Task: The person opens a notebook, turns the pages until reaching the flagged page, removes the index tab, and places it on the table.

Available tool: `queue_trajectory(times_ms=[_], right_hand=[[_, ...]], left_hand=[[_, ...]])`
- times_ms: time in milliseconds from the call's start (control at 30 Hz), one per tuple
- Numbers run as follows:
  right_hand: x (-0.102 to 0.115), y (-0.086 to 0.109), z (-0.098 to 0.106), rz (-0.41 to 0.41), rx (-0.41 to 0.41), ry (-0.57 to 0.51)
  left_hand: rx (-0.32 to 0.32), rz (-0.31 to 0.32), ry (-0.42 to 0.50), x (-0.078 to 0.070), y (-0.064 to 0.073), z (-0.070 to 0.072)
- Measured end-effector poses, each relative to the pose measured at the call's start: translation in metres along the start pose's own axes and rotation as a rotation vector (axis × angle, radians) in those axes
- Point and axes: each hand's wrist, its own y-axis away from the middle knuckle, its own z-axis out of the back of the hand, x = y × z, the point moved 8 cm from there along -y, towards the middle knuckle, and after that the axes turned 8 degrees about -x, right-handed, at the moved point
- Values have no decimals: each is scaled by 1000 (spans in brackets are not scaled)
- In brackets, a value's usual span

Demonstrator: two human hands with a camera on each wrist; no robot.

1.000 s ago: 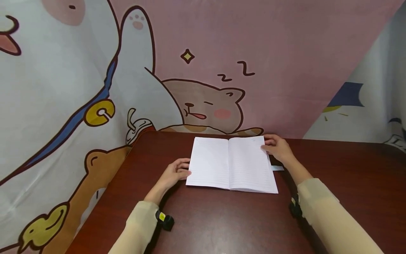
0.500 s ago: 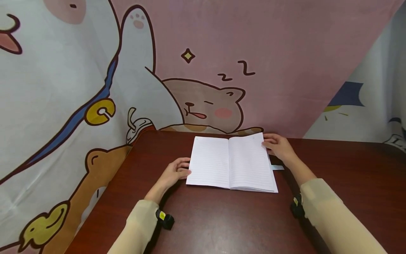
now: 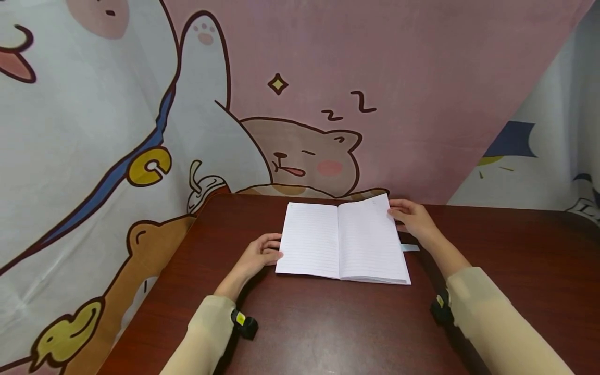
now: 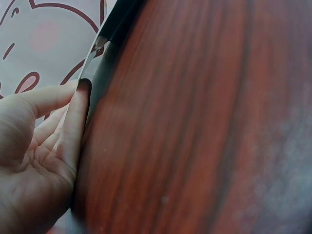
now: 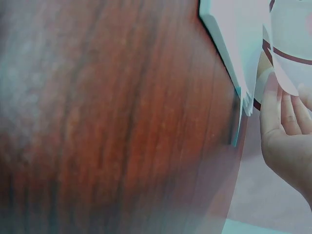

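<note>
An open notebook point(image 3: 309, 239) with lined white pages lies on the dark reddish-brown table. At its left edge my left hand point(image 3: 253, 257) holds the cover and pages, thumb on top and fingers at the side; the left wrist view shows the thumb and fingertips meeting at that edge. My right hand point(image 3: 417, 224) pinches the upper right edge of the right-hand page point(image 3: 370, 239), whose far corner is raised. In the right wrist view the lifted page point(image 5: 279, 68) curves away from the page stack point(image 5: 231, 44), with fingers behind it.
A pale blue strip point(image 3: 410, 248) sticks out from under the notebook's right side. The table point(image 3: 300, 328) runs back to a cloth backdrop point(image 3: 422, 104) printed with cartoon animals. A small black camera point(image 3: 245, 324) sits on the left wrist, another point(image 3: 441, 308) on the right.
The right-hand page's far corner has risen, and my right hand has shifted slightly to the right with the page edge. My left hand stays where it was.
</note>
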Motion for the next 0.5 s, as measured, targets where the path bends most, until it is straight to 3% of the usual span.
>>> queue_trajectory(times_ms=[500], right_hand=[[-1, 5, -1, -10, 29, -11]], left_hand=[[-7, 3, 12, -2, 2, 0]])
